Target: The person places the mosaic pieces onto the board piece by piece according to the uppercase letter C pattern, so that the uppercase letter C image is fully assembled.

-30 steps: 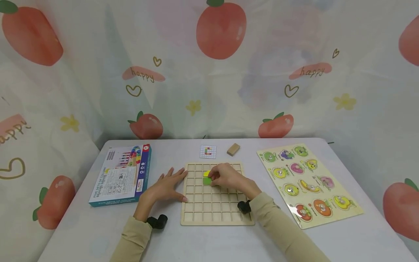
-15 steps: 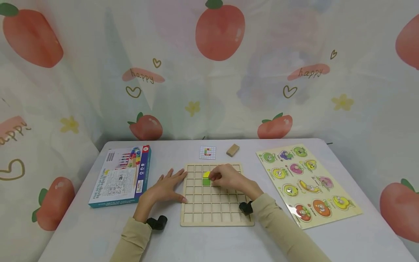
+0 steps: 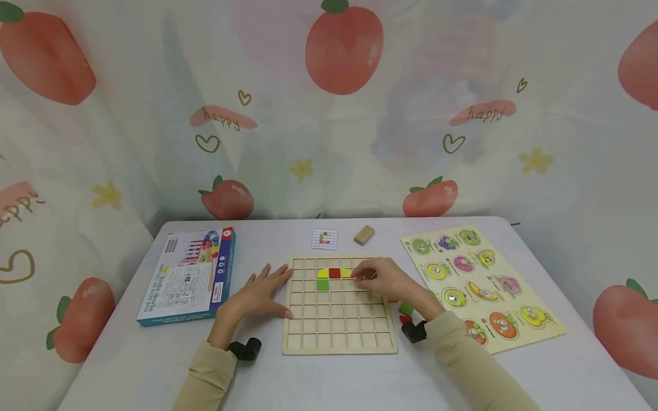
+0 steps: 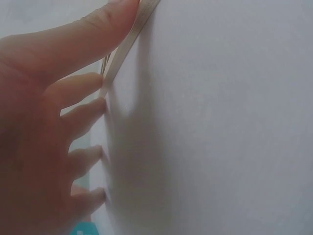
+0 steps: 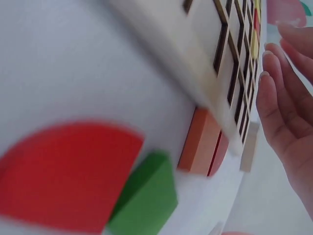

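A wooden grid board (image 3: 339,343) lies mid-table. On it are a yellow rounded piece (image 3: 323,273), a red square (image 3: 334,273), a second yellow piece (image 3: 346,273) and a green square (image 3: 322,285). My right hand (image 3: 388,277) hovers at the second yellow piece with its fingertips close by; whether they touch it I cannot tell. The right wrist view has these fingers (image 5: 281,105) nearly straight, nothing visible between them. Spread flat, my left hand (image 3: 259,294) rests at the board's left edge; in the left wrist view its thumb (image 4: 93,36) meets the wooden edge.
Right of the board lie a green block (image 3: 406,309), a red rounded block (image 5: 73,178) and an orange block (image 5: 198,142). Behind it are a pattern card (image 3: 325,239) and a wooden block (image 3: 364,234). A box (image 3: 185,279) stands left, a fruit puzzle (image 3: 483,274) right.
My right hand has moved to the right along the board, uncovering the red square and second yellow piece. Loose blocks beside the board now show. My left hand stays in place.
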A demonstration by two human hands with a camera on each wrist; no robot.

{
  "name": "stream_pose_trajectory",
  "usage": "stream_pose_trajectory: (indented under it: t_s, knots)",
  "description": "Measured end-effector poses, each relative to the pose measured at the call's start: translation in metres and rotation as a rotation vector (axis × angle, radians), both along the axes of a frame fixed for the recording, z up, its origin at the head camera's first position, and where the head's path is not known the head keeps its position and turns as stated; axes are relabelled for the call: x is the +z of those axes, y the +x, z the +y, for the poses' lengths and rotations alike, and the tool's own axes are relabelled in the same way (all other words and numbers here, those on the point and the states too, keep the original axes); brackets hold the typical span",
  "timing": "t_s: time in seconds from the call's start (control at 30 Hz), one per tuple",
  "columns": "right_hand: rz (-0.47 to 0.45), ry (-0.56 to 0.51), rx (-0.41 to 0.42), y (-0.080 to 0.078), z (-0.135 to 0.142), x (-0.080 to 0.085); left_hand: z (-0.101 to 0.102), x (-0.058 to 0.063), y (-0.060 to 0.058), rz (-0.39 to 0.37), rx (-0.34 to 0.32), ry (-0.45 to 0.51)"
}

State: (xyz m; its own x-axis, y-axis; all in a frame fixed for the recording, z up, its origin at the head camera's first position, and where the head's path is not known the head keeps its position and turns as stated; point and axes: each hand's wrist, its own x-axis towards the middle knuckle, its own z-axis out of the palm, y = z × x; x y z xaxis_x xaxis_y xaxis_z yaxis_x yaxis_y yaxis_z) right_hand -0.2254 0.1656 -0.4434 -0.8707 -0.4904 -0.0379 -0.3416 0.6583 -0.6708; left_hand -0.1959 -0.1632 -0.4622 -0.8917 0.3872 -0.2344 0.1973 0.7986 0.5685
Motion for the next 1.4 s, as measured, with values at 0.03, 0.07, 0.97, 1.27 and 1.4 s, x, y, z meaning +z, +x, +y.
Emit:
stream_pose_trajectory:
  t_s: [0.03, 0.07, 0.97, 1.27, 1.4]
  knots:
    - [0.002, 0.004, -0.008, 0.001, 0.004, 0.000, 0.000, 0.000, 0.000, 0.000, 0.001, -0.001]
    - [0.004, 0.008, -0.013, 0.002, 0.008, 0.000, 0.000, 0.000, 0.000, 0.000, 0.001, -0.002]
    - [0.002, 0.058, -0.106, 0.036, 0.086, -0.006, 0.001, 0.001, 0.001, -0.008, 0.005, -0.002]
    - [-0.054, 0.096, -0.109, 0.040, 0.094, -0.008, -0.001, 0.000, 0.000, 0.001, -0.004, -0.016]
    - [-0.057, 0.096, -0.099, 0.042, 0.093, -0.009, -0.001, -0.001, -0.001, 0.001, -0.009, -0.012]
